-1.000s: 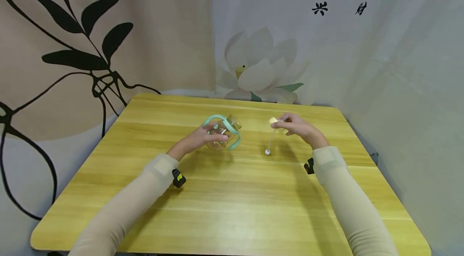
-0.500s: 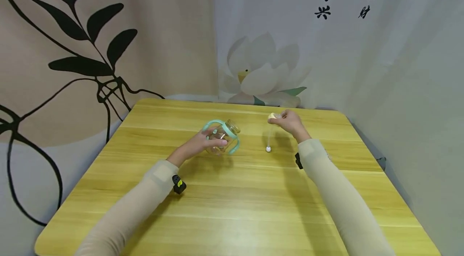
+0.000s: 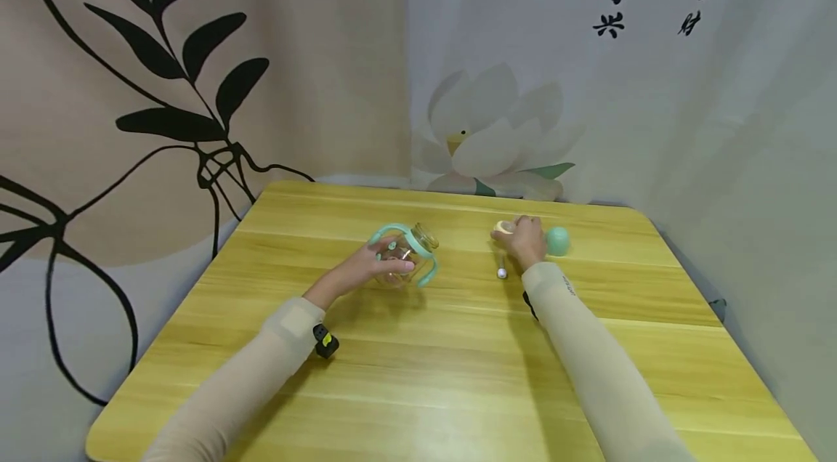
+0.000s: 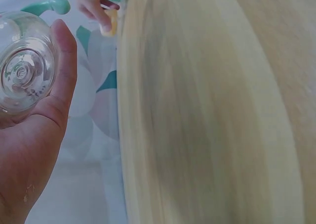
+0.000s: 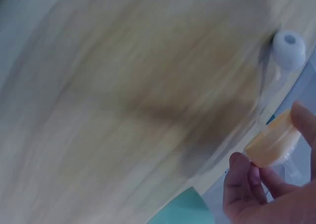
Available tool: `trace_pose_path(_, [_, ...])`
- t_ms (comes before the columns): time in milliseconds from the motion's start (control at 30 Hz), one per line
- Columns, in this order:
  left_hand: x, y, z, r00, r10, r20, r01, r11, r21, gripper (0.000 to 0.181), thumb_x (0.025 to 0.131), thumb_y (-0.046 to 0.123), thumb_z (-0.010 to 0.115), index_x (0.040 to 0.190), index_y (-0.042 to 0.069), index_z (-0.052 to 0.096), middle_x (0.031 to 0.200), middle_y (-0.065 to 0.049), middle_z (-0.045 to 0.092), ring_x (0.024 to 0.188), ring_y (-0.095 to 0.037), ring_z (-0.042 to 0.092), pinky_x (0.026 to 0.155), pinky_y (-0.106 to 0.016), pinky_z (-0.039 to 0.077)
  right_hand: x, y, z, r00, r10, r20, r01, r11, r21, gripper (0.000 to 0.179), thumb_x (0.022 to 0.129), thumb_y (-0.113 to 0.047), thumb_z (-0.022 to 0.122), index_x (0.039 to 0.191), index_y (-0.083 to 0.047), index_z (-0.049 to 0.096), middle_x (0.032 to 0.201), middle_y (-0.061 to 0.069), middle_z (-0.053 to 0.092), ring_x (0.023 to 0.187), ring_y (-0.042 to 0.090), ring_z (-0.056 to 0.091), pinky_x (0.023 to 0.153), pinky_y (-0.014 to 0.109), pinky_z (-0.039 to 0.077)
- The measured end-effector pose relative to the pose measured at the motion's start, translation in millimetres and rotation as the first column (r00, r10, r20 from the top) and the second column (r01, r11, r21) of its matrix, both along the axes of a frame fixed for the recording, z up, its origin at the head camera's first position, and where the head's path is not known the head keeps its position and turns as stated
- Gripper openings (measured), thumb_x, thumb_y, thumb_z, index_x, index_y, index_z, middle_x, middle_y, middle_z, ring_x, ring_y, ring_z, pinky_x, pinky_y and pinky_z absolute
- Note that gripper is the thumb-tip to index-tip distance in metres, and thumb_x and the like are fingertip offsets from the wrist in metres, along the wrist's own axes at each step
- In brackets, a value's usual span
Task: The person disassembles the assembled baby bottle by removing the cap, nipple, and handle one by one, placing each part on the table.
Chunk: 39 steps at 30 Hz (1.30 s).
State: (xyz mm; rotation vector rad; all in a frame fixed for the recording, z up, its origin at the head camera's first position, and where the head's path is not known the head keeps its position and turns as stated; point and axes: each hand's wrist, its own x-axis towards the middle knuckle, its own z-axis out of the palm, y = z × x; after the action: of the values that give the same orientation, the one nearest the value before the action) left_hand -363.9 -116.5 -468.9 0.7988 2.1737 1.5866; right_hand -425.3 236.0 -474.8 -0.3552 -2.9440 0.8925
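Note:
My left hand [image 3: 375,264] grips a clear baby bottle [image 3: 395,269] with a mint-green two-handled collar [image 3: 397,228]. The bottle's neck is uncovered and tilts to the right; its clear base [image 4: 22,73] faces the left wrist camera. In my right hand [image 3: 526,240], thumb and fingers pinch a pale yellow straw top [image 5: 271,140]. From it a thin clear straw runs down to a white weighted ball [image 3: 502,273]. Just right of that hand is a rounded mint-green cap [image 3: 558,241]; whether they touch is hard to tell.
Both hands are over a wood-grain table [image 3: 418,375] with rounded corners. Behind it hangs a curtain [image 3: 340,70] printed with leaves, a lotus and black characters. Small black devices [image 3: 325,341] sit on the wrists.
My right hand turns and lowers with the straw top. The mint-green cap now shows to its right, unseen in the earlier frames. My left hand keeps its hold on the bottle.

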Motion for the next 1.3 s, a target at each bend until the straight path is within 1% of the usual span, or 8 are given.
trace_pose_path(133, [1.3, -1.1, -1.1, 1.000, -0.002, 0.000, 0.002, 1.000, -0.003, 0.056, 0.097, 0.046, 0.070, 0.146, 0.022, 0.055, 0.139, -0.010, 0.059, 0.129, -0.029, 0.059, 0.095, -0.046, 0.060, -2.4, 1.1, -0.7, 1.000, -0.010, 0.014, 0.010, 0.999, 0.033, 0.075, 0.100, -0.048, 0.072, 0.144, 0.009, 0.052, 0.150, 0.033, 0.042, 0.126, 0.050, 0.054, 0.101, 0.061, 0.052])
trace_pose_path(367, [1.6, -0.5, -2.2, 1.000, -0.007, 0.023, 0.006, 1.000, 0.010, 0.057, 0.098, 0.044, 0.070, 0.148, 0.023, 0.054, 0.139, -0.012, 0.059, 0.128, -0.031, 0.061, 0.092, -0.046, 0.061, -7.6, 3.1, -0.7, 0.997, -0.032, 0.070, 0.027, 0.996, 0.082, 0.081, 0.100, -0.052, 0.070, 0.146, 0.011, 0.048, 0.150, 0.035, 0.042, 0.128, 0.052, 0.054, 0.104, 0.062, 0.051])
trace_pose_path(567, [1.1, 0.1, -5.9, 1.000, -0.006, 0.025, 0.006, 1.000, 0.019, 0.057, 0.098, 0.043, 0.070, 0.148, 0.021, 0.054, 0.137, -0.013, 0.060, 0.126, -0.031, 0.062, 0.092, -0.047, 0.061, -8.0, 3.0, -3.5, 0.995, -0.027, 0.094, 0.023, 0.999, 0.047, 0.087, 0.099, -0.055, 0.067, 0.150, 0.011, 0.044, 0.150, 0.035, 0.042, 0.131, 0.052, 0.051, 0.107, 0.064, 0.048])
trace_pose_path(633, [0.8, 0.2, -6.9, 1.000, -0.010, 0.028, 0.009, 0.999, 0.032, 0.056, 0.098, 0.043, 0.070, 0.147, 0.021, 0.054, 0.136, -0.013, 0.061, 0.123, -0.031, 0.063, 0.090, -0.047, 0.062, -8.7, 3.7, -5.1, 0.996, -0.021, 0.090, 0.018, 0.999, 0.036, 0.089, 0.099, -0.058, 0.067, 0.151, 0.011, 0.043, 0.151, 0.035, 0.041, 0.132, 0.052, 0.050, 0.108, 0.064, 0.047])
trace_pose_path(867, [-1.9, -3.5, -7.6, 1.000, -0.001, 0.021, 0.000, 1.000, 0.027, 0.054, 0.098, 0.045, 0.070, 0.146, 0.024, 0.056, 0.138, -0.011, 0.060, 0.127, -0.031, 0.061, 0.091, -0.047, 0.061, -11.4, 2.3, -1.6, 0.997, 0.003, 0.073, -0.005, 1.000, 0.018, 0.091, 0.097, -0.061, 0.067, 0.151, 0.010, 0.043, 0.150, 0.033, 0.040, 0.127, 0.050, 0.051, 0.107, 0.063, 0.047])
trace_pose_path(1000, [-0.8, -1.9, -4.9, 1.000, -0.007, 0.000, 0.007, 1.000, 0.026, 0.052, 0.099, 0.043, 0.068, 0.144, 0.021, 0.056, 0.134, -0.012, 0.062, 0.121, -0.031, 0.064, 0.088, -0.047, 0.062, -8.4, 1.9, 7.3, 0.999, 0.021, 0.043, -0.021, 1.000, 0.011, 0.095, 0.099, -0.057, 0.067, 0.156, 0.011, 0.034, 0.157, 0.037, 0.034, 0.135, 0.053, 0.047, 0.114, 0.063, 0.044])
trace_pose_path(1133, [-1.8, 0.2, -0.9, 1.000, -0.001, -0.015, 0.002, 0.999, 0.044, 0.048, 0.100, 0.039, 0.067, 0.143, 0.020, 0.057, 0.132, -0.016, 0.064, 0.117, -0.031, 0.066, 0.087, -0.047, 0.062, -4.5, 0.8, 26.3, 0.998, 0.058, 0.000, -0.058, 0.998, 0.001, 0.096, 0.101, -0.051, 0.066, 0.161, 0.012, 0.024, 0.160, 0.041, 0.028, 0.142, 0.056, 0.040, 0.119, 0.064, 0.038])
trace_pose_path(1300, [-7.2, 1.4, 3.8, 0.999, -0.006, -0.033, 0.008, 0.997, 0.075, 0.045, 0.101, 0.037, 0.067, 0.141, 0.020, 0.058, 0.135, -0.026, 0.062, 0.117, -0.034, 0.067, 0.088, -0.049, 0.063, -0.5, -1.0, 51.5, 0.992, 0.125, -0.035, -0.125, 0.992, 0.012, 0.089, 0.105, -0.046, 0.064, 0.160, 0.012, 0.025, 0.161, 0.038, 0.031, 0.146, 0.055, 0.036, 0.120, 0.063, 0.036])
